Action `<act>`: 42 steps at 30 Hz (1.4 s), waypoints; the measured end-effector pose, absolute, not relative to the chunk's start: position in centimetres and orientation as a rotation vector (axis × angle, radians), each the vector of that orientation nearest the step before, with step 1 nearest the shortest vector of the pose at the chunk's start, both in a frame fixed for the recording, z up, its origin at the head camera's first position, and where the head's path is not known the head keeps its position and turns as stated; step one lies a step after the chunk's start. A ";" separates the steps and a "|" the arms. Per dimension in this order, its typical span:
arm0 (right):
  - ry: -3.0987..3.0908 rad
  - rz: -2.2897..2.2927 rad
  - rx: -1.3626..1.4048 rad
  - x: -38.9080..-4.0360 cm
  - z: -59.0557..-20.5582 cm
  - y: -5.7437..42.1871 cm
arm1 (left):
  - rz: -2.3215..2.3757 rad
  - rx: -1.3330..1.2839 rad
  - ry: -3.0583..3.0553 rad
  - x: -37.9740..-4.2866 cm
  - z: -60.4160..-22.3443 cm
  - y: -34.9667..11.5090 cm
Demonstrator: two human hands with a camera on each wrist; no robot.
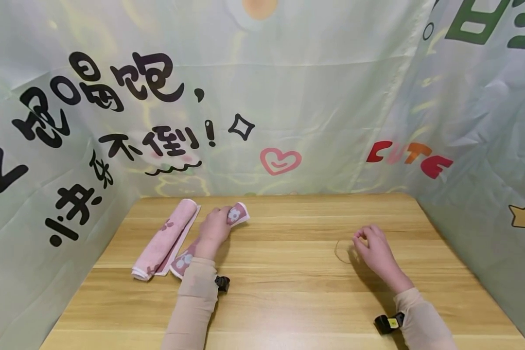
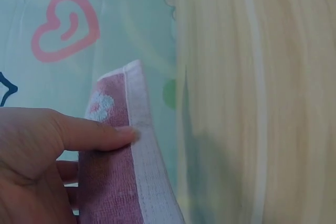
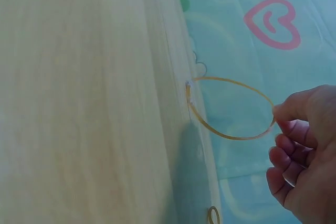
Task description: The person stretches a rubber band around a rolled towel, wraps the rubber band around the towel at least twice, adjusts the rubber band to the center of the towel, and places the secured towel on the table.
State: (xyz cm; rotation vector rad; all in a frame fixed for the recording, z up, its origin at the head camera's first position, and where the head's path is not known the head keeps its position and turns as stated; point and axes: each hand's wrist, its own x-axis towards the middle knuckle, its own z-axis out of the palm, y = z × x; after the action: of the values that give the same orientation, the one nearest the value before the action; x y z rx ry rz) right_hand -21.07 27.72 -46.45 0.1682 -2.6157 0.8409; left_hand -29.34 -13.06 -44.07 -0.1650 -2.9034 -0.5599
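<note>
In the head view my left hand (image 1: 215, 227) grips a mauve flowered towel (image 1: 239, 215) with a white border, folded or rolled into a narrow strip. The left wrist view shows the thumb of that hand pressed on the towel's edge (image 2: 149, 161), with the other fingers behind. Over the right part of the table my right hand (image 1: 378, 250) pinches a thin yellowish rubber band (image 3: 236, 81) between thumb and fingertips; its loop hangs open to the left. Just left of the left hand lies a rolled pink towel (image 1: 168, 238).
A wooden table (image 1: 284, 301) lies under both hands. Printed cloth (image 1: 332, 107) hangs along its back and sides. Near the bottom of the right wrist view is another small yellowish loop (image 3: 213, 215). Each wrist carries a black camera.
</note>
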 end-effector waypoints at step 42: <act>-2.369 1.028 0.263 -20.7 -46.3 26.9 | -0.313 -0.583 -2.407 -27.8 -43.7 -7.3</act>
State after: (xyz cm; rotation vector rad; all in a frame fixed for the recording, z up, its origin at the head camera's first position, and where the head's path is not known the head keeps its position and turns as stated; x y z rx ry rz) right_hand -20.69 26.94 -46.27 0.2625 -2.3691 1.0283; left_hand -27.81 -7.33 -43.70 -0.5827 -2.4070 -0.3134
